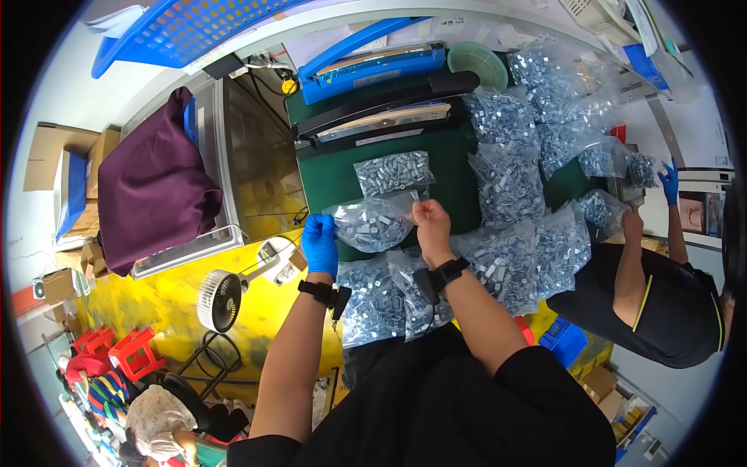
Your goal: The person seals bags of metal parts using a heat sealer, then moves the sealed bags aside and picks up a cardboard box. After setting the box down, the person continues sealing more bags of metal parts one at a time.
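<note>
My left hand (pixel 320 246), in a blue glove, pinches the left corner of a clear plastic bag (pixel 372 224). My bare right hand (pixel 433 228) grips the right end of the same bag. Small shiny metal pieces lie inside it. Just beyond, another clear bag of metal parts (pixel 394 173) rests flat on the green table top (pixel 331 177). More filled bags (pixel 370 300) lie below my hands at the near edge, and a thick cluster of them (pixel 507 187) covers the right side. Both wrists wear black bands.
A black bag sealer (pixel 381 117) and a blue one (pixel 373 71) stand at the back, next to a green bowl (pixel 478 65). A white fan (pixel 220 300) is at the left, near a purple cloth (pixel 156 183). At right, a co-worker (pixel 654 300) handles bags.
</note>
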`<state>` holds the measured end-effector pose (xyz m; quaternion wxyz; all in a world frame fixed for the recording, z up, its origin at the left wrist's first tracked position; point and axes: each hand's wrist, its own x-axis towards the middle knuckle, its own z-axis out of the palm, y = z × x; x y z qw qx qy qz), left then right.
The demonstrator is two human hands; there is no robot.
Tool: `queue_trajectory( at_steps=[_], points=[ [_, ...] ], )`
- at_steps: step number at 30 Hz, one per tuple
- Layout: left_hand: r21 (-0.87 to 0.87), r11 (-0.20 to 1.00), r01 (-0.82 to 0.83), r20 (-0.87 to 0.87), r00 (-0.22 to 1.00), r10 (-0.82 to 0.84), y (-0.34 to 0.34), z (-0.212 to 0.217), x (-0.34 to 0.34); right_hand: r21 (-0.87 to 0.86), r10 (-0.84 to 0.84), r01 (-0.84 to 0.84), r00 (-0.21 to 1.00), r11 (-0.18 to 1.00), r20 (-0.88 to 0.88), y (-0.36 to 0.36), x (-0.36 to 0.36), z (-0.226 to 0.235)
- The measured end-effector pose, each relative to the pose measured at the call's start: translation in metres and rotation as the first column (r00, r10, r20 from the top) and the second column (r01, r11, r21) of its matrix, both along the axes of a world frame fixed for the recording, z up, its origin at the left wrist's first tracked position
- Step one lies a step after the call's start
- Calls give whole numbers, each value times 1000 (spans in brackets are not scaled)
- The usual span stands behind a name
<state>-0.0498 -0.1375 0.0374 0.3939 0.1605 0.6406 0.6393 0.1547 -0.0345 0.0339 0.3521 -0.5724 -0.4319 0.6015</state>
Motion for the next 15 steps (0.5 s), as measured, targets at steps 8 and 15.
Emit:
queue_trajectory(
  at_steps=[8,15],
  points=[
    [44,998,-38,-142,989,44,11,12,3,187,14,-33,994,982,105,16,-14,21],
    [164,986,-13,-136,990,36,60,62,10,335,60,-63,998,940,19,65,-2,88]
  ],
)
